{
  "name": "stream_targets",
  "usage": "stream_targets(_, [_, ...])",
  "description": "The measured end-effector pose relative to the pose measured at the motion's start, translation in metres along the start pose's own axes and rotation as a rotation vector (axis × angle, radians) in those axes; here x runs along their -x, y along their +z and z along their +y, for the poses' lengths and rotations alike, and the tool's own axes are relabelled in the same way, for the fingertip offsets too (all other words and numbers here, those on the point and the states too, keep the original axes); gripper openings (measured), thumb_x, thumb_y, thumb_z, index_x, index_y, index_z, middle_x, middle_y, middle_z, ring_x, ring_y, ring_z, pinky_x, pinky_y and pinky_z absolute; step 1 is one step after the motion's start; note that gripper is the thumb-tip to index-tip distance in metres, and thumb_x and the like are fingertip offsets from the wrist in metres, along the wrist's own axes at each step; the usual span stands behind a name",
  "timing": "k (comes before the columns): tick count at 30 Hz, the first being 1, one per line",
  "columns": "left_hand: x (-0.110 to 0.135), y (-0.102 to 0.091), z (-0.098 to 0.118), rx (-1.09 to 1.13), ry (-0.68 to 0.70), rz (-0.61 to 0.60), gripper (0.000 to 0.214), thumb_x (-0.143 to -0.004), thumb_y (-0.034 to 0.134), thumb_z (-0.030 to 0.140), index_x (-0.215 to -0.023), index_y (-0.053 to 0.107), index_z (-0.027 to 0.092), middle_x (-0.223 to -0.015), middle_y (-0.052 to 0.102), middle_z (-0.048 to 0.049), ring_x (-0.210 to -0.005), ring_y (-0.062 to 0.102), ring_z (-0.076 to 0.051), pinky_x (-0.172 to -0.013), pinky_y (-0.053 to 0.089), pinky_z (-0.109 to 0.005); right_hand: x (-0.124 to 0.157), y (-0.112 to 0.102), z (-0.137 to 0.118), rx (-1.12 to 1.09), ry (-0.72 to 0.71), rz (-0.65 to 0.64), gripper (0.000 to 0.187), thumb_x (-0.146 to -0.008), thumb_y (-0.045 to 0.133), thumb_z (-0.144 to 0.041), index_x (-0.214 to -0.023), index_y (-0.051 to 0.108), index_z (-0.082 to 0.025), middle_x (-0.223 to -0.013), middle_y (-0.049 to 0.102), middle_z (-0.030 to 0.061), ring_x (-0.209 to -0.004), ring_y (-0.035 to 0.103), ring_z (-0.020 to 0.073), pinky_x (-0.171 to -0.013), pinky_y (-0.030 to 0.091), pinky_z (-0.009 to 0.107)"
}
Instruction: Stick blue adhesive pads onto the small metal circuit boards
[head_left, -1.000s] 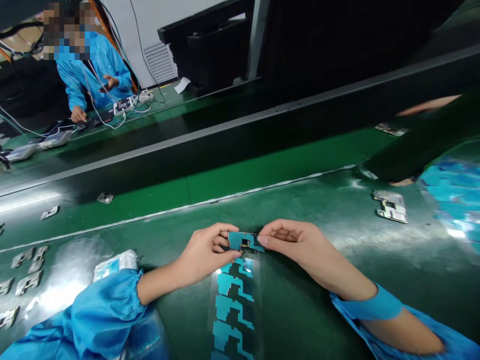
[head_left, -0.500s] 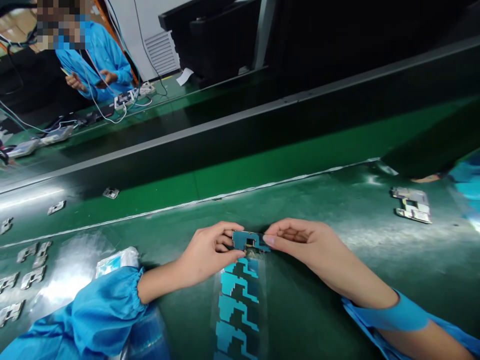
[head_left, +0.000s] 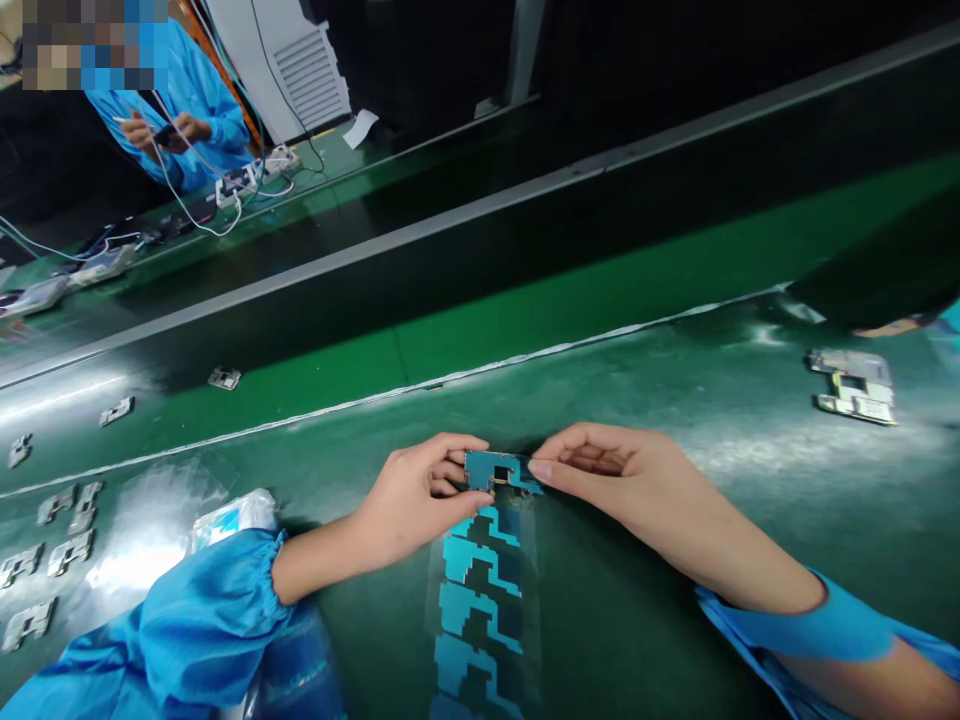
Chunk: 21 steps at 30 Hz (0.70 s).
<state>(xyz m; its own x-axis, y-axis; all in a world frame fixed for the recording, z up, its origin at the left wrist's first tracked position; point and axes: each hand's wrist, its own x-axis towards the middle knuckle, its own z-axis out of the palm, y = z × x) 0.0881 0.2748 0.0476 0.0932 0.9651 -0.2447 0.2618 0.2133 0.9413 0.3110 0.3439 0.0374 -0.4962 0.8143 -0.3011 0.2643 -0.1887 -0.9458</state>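
Note:
Between my two hands is a small circuit board (head_left: pixel 484 470) with a blue film on its upper face and a square cutout. My left hand (head_left: pixel 420 490) grips its left end between thumb and fingers. At the board's right end, my right hand (head_left: pixel 607 465) pinches the edge with thumb and index finger. Just below lies a clear sheet of blue die-cut stickers (head_left: pixel 465 605), shaped like the board and set in a column. The board overlaps the top of this sheet in view.
Several bare circuit boards (head_left: pixel 30 625) lie at the left, and more boards (head_left: pixel 855 385) rest at the right. A clear plastic bag (head_left: pixel 236 515) sits beside my left sleeve. A ledge (head_left: pixel 375 250) crosses behind the green table. A person (head_left: pixel 202 110) in blue stands beyond it.
The view has shifted slightly. Both hands keep their hold on the board, which stays above the sticker sheet. The person across has moved their hands a little.

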Motion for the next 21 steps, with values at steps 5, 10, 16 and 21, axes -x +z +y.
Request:
stream_targets(5, [-0.0006, -0.0006, 0.0031, -0.01, -0.011, -0.005, 0.044, -0.076, 0.077, 0.021, -0.119, 0.066, 0.019, -0.079, 0.063, 0.0016, -0.067, 0.062, -0.01, -0.062, 0.054, -0.022, 0.0003, 0.0002, -0.0032, -0.001, 0.013, -0.009, 0.032, -0.081, 0.075, -0.054, -0.081, 0.074, -0.021, -0.075, 0.073, 0.0043, -0.071, 0.067, 0.02, -0.061, 0.05, 0.03])
stream_targets(10, [0.0, -0.0003, 0.0026, -0.007, 0.005, -0.007, 0.043, -0.076, 0.077, 0.021, -0.117, 0.067, 0.019, -0.081, 0.065, 0.0007, -0.068, 0.062, -0.01, -0.062, 0.055, -0.022, 0.0011, -0.0004, -0.0046, 0.0, 0.017, -0.013, 0.032, -0.08, 0.075, -0.054, -0.08, 0.074, -0.022, -0.076, 0.073, 0.004, -0.073, 0.067, 0.0196, -0.063, 0.05, 0.03])
stream_targets(16, [0.0002, -0.0009, 0.0018, -0.002, 0.023, -0.003, 0.042, -0.076, 0.078, 0.021, -0.117, 0.067, 0.019, -0.081, 0.066, 0.0004, -0.068, 0.063, -0.011, -0.062, 0.056, -0.022, 0.0027, -0.0019, -0.0037, -0.011, 0.039, -0.016, 0.031, -0.078, 0.077, -0.052, -0.081, 0.074, -0.022, -0.075, 0.072, 0.0031, -0.07, 0.066, 0.0186, -0.06, 0.049, 0.029])
stream_targets(21, [0.0001, -0.0015, 0.0007, -0.016, 0.033, -0.011, 0.043, -0.077, 0.078, 0.021, -0.118, 0.067, 0.02, -0.083, 0.068, -0.0006, -0.07, 0.064, -0.012, -0.063, 0.057, -0.022, 0.0007, -0.0011, -0.0045, -0.009, 0.032, -0.021, 0.032, -0.08, 0.074, -0.053, -0.081, 0.074, -0.021, -0.076, 0.073, 0.0037, -0.072, 0.067, 0.0187, -0.062, 0.05, 0.029])
